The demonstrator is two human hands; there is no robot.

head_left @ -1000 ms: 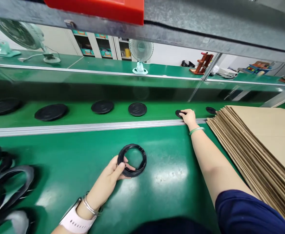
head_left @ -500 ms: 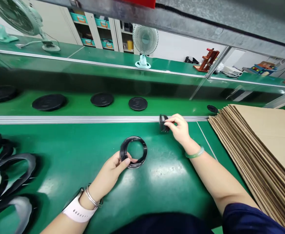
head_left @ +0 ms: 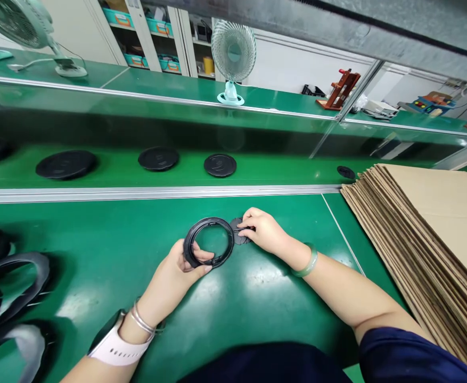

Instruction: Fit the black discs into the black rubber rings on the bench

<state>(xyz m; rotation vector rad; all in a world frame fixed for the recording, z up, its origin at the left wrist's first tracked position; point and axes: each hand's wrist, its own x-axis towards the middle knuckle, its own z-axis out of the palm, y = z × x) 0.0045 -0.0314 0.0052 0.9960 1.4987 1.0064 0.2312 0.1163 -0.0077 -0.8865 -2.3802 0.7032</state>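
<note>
My left hand [head_left: 185,263] grips a black plastic ring [head_left: 230,246] at its lower left, thumb in front and fingers reaching through the opening. Close against the ring's right side is a small dark round disc [head_left: 239,234], pinched by the fingertips of my right hand [head_left: 259,229]. Whether disc and ring touch, I cannot tell. Both parts are held over the green table [head_left: 233,314].
Several black round discs [head_left: 220,165] lie along the green strip behind the metal rail [head_left: 157,193]. Larger black rings [head_left: 37,266] stand at the left. Stacked cardboard sheets [head_left: 425,223] fill the right side. A fan [head_left: 233,53] stands on the back shelf.
My right hand has brought the small disc left and down from near the rail to the ring. The ring has shifted slightly left and turned to face me more.
</note>
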